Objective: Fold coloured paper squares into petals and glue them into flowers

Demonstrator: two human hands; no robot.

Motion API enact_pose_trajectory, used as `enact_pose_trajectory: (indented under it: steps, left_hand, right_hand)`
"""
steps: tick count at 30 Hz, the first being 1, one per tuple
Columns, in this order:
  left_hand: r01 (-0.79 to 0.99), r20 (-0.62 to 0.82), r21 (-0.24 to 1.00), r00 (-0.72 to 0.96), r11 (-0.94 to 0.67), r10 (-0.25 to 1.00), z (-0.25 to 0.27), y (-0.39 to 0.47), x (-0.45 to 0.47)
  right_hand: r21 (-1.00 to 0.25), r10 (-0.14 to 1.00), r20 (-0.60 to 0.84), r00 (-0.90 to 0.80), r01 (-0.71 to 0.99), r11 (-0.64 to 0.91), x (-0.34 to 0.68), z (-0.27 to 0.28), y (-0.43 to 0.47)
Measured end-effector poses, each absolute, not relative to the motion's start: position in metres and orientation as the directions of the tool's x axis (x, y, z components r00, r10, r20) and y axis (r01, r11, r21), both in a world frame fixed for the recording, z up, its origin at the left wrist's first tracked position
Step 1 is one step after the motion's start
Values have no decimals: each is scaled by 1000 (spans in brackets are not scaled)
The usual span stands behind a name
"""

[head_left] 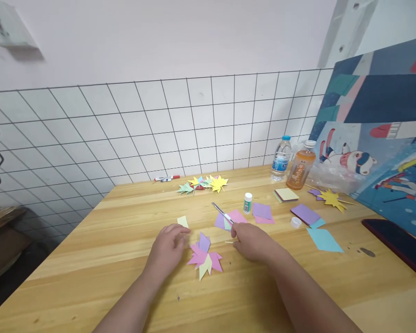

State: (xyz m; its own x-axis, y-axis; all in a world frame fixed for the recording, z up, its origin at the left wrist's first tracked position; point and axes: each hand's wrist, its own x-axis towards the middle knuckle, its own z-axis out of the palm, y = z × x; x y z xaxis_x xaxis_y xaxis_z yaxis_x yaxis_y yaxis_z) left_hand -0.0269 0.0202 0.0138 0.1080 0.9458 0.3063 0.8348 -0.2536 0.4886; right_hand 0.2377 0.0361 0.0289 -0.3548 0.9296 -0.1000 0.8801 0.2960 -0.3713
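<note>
A layered paper leaf (205, 257) of pink, purple and pale yellow pieces lies on the wooden table between my hands. My left hand (168, 247) rests just left of it, its fingers loosely bent and apart, with nothing seen in them. Behind that hand is a small pale yellow paper piece (182, 221). My right hand (251, 240) is curled at the near end of a slim dark-and-silver tool (222, 212), perhaps scissors, which lies over coloured paper (238, 216). By its thumb shows a thin pale stick (228, 242). What these fingers grip is hidden.
Behind my right hand stand a glue stick (247, 203) and purple and pink paper squares (262, 212). Finished paper leaves (217, 183) lie at the back. A water bottle (280, 159), an orange drink bottle (301, 166), a white cap (296, 222) and a phone (395, 245) are right.
</note>
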Motion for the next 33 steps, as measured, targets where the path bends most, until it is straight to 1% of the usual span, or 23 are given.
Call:
enact_pose_trajectory:
  steps: [2,4,7,11,16,18,23,25,27,30,33]
  left_hand:
    - [811,221,542,114,-219,969,17,13,-21]
    - [818,132,535,166,-211,977,19,4,-15]
    - [841,67,491,223,-226,973,18,-5,-11]
    - [830,75,492,260,-262,963,14,-6,-13]
    - [716,128,626,296,-309,947,18,-4,-11]
    - [692,146,649,295,-316,944,20,-3,-9]
    - [766,177,593,179,-250,968,20,3,-12]
    - [784,196,570,162,-246,967,20,5,-14]
    - [784,240,538,208,-309,948,21,5,-14]
    - [761,301,460,350,-457,887,24,2,-10]
    - [758,288,359,465,-545,837,27,-4,-6]
  right_hand:
    - [-371,916,-113,-386,871,321,237,27,38]
    - [-379,894,-32,-446,834,402,232,27,39]
    - [-403,837,95,-538,749,527,219,28,37]
    - [-377,808,115,-578,727,574,205,25,33]
    - [-372,769,144,-623,686,625,201,25,33]
    - [-370,762,132,-635,681,632,201,25,34]
    - [-376,748,120,-653,667,643,201,24,32]
    - [-382,751,111,-651,670,636,202,24,31]
    - [-385,759,88,-645,681,623,203,26,30]
    - [-378,760,85,-644,685,623,204,27,29]
    - [-368,756,104,-646,681,633,205,27,29]
